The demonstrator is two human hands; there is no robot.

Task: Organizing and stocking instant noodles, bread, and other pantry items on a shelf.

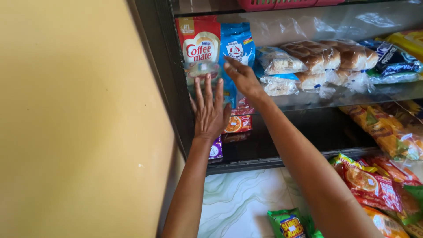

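Observation:
My left hand (209, 110) lies flat, fingers spread, against the lower part of a red and white creamer pouch (199, 44) at the left end of a glass shelf (352, 94). To its right my right hand (241, 76) reaches in, fingers stretched out, touching a blue and white pouch (238, 44) that stands beside the red one. Neither hand closes around anything. Below the hands, small red packets with an orange picture (237, 123) and a purple packet (216, 150) stand on the lower shelf.
Wrapped bread loaves (317, 59) and blue packages (394, 61) lie further right on the glass shelf. Yellow and orange snack bags (387, 132) sit lower right, red and green bags (374, 185) on the pale marbled floor (238, 198). A yellow wall (79, 123) fills the left.

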